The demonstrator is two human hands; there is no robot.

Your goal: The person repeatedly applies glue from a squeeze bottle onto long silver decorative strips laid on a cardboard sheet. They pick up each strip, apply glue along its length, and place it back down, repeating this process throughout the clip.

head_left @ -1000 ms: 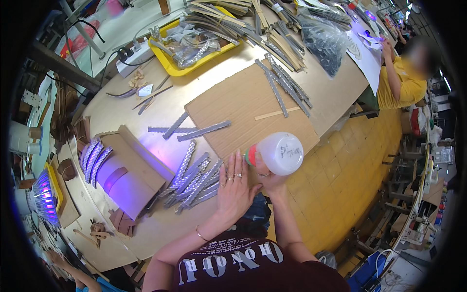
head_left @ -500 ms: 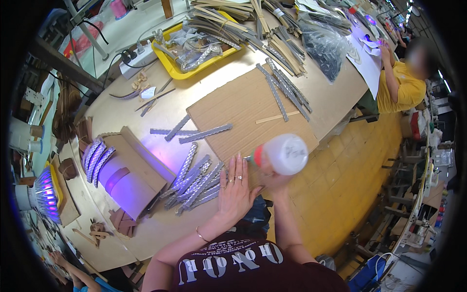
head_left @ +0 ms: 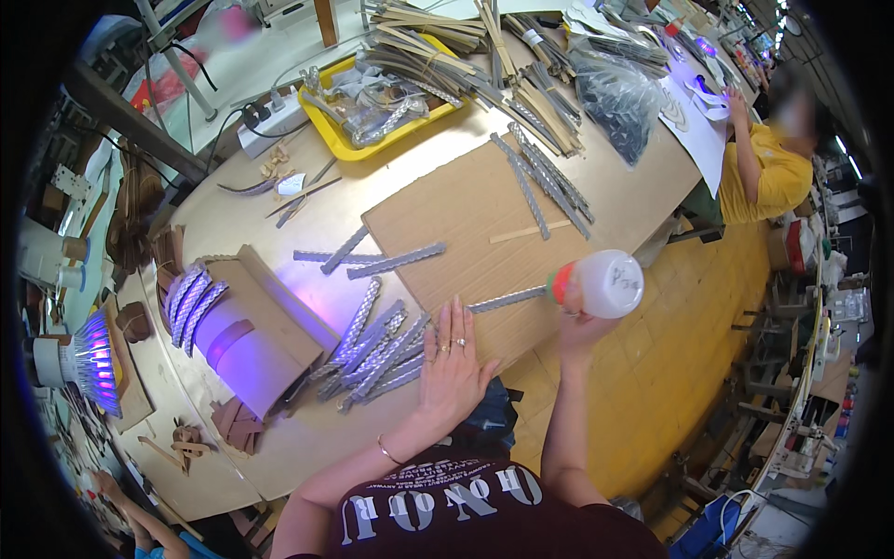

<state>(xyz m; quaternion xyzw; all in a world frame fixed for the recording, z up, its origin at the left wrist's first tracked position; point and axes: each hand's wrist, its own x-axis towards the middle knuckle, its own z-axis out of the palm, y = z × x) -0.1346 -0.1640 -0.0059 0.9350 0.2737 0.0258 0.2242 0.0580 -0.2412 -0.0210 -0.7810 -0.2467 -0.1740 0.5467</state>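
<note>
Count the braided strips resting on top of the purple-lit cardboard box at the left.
3, side by side on the far left end of the cardboard box: outer strip, middle strip, inner strip. More may be hidden inside.

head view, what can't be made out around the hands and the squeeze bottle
- Squeeze bottle nozzle tip: too small to tell if it touches the braided strip.
- Right hand: fingers mostly hidden behind the bottle.
- Strips under left hand: ends covered by the palm.
</note>
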